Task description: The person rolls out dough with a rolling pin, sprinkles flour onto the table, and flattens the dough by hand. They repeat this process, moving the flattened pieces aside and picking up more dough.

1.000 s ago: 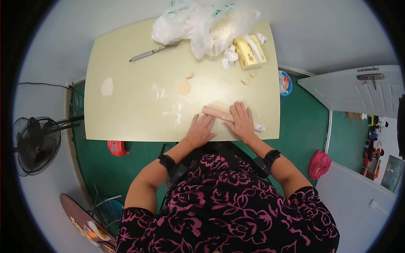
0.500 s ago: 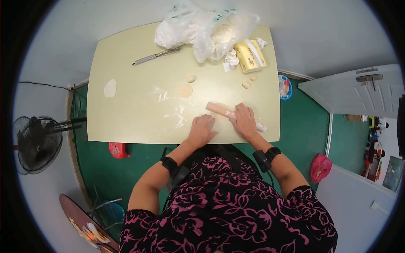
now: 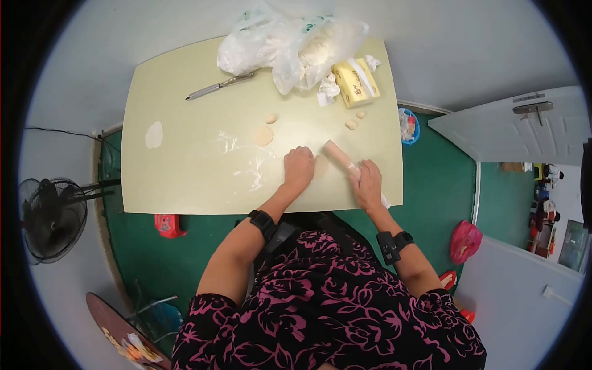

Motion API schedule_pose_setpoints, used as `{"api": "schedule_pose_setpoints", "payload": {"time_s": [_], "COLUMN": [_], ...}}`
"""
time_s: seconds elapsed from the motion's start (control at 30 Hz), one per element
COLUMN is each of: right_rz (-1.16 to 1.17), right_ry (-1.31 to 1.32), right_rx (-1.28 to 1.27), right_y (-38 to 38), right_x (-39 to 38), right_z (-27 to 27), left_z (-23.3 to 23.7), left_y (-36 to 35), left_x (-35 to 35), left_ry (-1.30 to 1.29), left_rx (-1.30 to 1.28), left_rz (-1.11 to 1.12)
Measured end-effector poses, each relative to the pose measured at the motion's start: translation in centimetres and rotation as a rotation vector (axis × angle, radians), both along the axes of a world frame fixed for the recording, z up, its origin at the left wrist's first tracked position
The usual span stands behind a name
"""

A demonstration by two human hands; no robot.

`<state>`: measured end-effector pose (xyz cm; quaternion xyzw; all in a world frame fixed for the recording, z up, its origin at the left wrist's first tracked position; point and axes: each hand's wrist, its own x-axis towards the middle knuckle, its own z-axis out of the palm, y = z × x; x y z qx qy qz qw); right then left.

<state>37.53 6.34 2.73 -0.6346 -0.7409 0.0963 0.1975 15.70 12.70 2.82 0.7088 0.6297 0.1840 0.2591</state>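
My right hand is wrapped round a wooden rolling pin, which slants across the near right part of the table. Just left of the pin a thin dough round lies on the tabletop. My left hand has its fingers curled at that round's left edge and appears to pinch it; the fingertips are partly hidden. Farther in lies another dough round, with a small dough ball above it. Two more dough pieces rest toward the right edge. A whiter flat round is at the far left.
Plastic bags with white contents stand at the back of the table. Beside them are a yellow tissue pack and crumpled tissues. A grey-handled tool lies to the left. Flour streaks mark the middle.
My right hand has drawn the rolling pin off the dough round, toward the right. My left hand has moved slightly up and its fingers have curled in. The view has shifted a little.
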Motion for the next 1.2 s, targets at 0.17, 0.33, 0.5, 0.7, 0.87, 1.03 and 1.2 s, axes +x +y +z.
{"api": "schedule_pose_setpoints", "payload": {"time_s": [0.17, 0.33, 0.5, 0.7, 0.87, 1.03, 1.2], "right_rz": [0.03, 0.079, 0.236, 0.328, 0.376, 0.298, 0.329], "right_ry": [0.006, 0.027, 0.019, -0.204, -0.241, -0.377, -0.176], "right_rx": [0.032, -0.024, -0.052, -0.02, -0.14, -0.113, -0.111], "right_y": [0.4, 1.2, 1.1, 2.0, 1.7, 3.1, 3.5], "right_x": [-0.4, -1.3, -3.6, -4.5, -4.4, -4.5, -3.8], "right_z": [-0.7, -0.5, 0.4, -0.1, 0.3, 0.2, 1.1], "left_z": [-2.5, -0.9, -0.6, 0.1, 0.5, -1.5, 0.5], "left_y": [-1.6, -3.5, -5.0, -6.5, -7.8, -8.9, -8.1], "left_x": [-1.4, -2.5, -3.0, -4.4, -4.9, -5.9, -5.3], "left_ry": [-0.428, -0.592, -0.715, -0.626, -0.614, -0.307, -0.02], "left_rx": [-0.161, -0.36, -0.385, -0.471, -0.411, -0.076, 0.243], "left_rz": [0.297, 0.384, 0.533, 0.525, 0.539, 0.265, -0.254]}}
